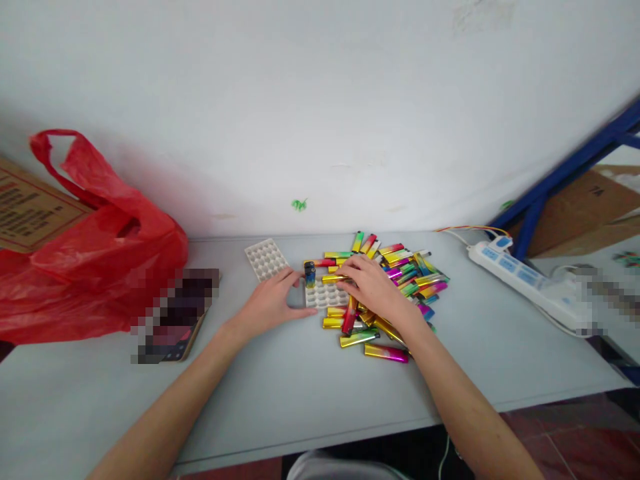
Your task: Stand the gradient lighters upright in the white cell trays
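White grid tray (325,295) lies flat; one dark lighter (310,273) stands upright in its left corner. Metallic multicoloured lighters (410,275) are heaped loose just beside it.

Illegible red print on cardboard box (35,210)

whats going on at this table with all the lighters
A person's left hand rests against a white slotted tray on the table, where one dark lighter stands upright. Their right hand lies on a pile of colourful lighters beside it, fingertips at a gold lighter. A second tray lies behind.
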Motion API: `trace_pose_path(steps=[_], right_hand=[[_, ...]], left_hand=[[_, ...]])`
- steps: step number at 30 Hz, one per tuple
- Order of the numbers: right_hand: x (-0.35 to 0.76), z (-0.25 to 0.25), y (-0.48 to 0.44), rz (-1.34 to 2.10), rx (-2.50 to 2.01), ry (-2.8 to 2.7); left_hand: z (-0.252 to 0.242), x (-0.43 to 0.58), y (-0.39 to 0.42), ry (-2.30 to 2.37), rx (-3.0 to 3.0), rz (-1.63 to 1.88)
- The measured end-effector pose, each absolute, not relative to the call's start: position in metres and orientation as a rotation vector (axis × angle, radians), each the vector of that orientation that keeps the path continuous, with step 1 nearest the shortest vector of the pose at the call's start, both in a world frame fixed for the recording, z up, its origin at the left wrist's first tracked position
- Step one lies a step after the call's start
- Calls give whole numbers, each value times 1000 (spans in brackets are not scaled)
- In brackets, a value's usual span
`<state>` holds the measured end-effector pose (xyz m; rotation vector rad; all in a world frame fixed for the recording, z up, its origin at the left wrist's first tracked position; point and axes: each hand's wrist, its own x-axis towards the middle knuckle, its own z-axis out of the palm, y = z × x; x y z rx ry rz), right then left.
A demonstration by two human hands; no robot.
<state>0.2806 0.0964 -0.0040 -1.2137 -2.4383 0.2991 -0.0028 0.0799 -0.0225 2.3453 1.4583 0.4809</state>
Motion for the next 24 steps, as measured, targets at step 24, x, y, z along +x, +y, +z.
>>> trace_pose_path(steps=[24], right_hand=[[241,18,75,1507,-994,-1272]], left_hand=[[-24,-7,80,1450,2353,508]])
